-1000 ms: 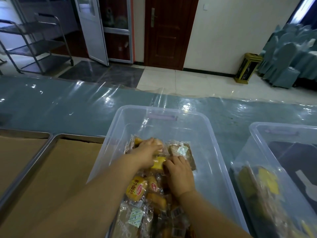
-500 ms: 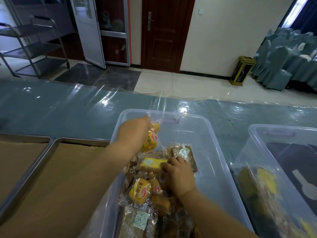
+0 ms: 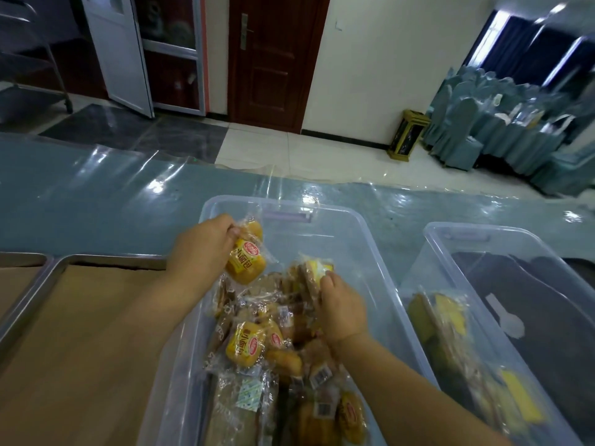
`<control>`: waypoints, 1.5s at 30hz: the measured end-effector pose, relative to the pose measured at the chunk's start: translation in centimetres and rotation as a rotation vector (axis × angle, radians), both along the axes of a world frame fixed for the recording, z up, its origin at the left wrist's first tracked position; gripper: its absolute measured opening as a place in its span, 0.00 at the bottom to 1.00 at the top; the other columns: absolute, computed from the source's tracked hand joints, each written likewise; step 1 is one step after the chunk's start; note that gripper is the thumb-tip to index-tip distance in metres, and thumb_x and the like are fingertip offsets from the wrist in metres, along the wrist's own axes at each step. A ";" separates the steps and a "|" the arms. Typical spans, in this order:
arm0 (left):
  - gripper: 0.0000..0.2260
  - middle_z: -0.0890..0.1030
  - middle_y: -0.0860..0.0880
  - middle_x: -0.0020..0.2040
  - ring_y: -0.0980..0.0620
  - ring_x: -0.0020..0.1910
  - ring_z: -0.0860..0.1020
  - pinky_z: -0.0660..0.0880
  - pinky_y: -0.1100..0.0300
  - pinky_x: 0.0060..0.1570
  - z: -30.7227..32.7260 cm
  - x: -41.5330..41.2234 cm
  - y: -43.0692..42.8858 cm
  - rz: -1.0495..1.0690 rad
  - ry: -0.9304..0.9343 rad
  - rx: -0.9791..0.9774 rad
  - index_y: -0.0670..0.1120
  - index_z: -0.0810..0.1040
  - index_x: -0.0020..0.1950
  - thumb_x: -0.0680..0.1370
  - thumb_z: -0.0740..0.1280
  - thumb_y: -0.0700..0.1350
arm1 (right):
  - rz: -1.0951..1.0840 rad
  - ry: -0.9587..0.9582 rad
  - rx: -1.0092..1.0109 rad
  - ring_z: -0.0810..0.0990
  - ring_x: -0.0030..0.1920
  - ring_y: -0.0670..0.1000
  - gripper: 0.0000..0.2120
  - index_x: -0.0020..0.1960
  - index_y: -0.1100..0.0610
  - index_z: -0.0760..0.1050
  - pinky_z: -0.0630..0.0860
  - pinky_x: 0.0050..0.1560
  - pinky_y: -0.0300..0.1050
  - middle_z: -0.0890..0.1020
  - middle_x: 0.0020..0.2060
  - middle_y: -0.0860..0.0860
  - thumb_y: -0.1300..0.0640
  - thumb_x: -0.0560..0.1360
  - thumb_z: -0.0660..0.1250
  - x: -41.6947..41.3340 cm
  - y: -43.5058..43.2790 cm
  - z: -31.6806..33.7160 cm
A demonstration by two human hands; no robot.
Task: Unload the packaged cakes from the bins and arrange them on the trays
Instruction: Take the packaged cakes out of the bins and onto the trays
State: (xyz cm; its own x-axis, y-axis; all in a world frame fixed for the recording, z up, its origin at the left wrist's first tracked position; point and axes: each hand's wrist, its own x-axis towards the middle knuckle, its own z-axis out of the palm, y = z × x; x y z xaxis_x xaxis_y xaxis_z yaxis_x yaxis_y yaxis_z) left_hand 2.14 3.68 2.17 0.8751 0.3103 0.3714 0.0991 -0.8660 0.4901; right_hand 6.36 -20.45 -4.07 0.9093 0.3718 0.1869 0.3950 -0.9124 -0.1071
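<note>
Pinched by the top edge of its wrapper, a yellow packaged cake (image 3: 246, 262) hangs from the left hand (image 3: 201, 244), lifted clear above the far left part of a clear plastic bin (image 3: 380, 252). Nearby, the right hand (image 3: 343, 304) reaches into the same bin, its fingers closed round another wrapped cake (image 3: 317, 272) at the top of the heap, though how firm that hold is cannot be told. Many more packaged cakes (image 3: 273, 358) lie jumbled in the bin's near half, while its far half is bare. To the right stands a second bin (image 3: 483, 239), with more packages pressed against its near left wall. On the left, a paper-lined metal tray (image 3: 80, 333) shows no cakes in its visible part, and the corner of another tray (image 3: 19, 275) lies beyond it. Judging by this, unloading has barely begun: nearly all the cakes remain to be moved and arranged.
</note>
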 end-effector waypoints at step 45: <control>0.07 0.76 0.54 0.40 0.60 0.37 0.74 0.69 0.68 0.32 3.8 -11.8 2.7 0.065 -0.393 -0.518 0.50 0.72 0.45 0.80 0.59 0.49 | 0.238 0.302 1.365 0.79 0.47 0.40 0.17 0.52 0.43 0.70 0.76 0.44 0.30 0.77 0.49 0.48 0.56 0.69 0.73 -13.9 16.0 10.9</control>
State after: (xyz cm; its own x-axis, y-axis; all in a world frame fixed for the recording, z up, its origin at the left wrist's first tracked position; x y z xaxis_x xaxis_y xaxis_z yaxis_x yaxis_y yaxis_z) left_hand -9.62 6.33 5.96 0.6782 0.5825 0.4481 -0.1284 -0.5064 0.8527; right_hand -7.57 -4.42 6.81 0.9207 0.2074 0.3306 0.3255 0.0592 -0.9437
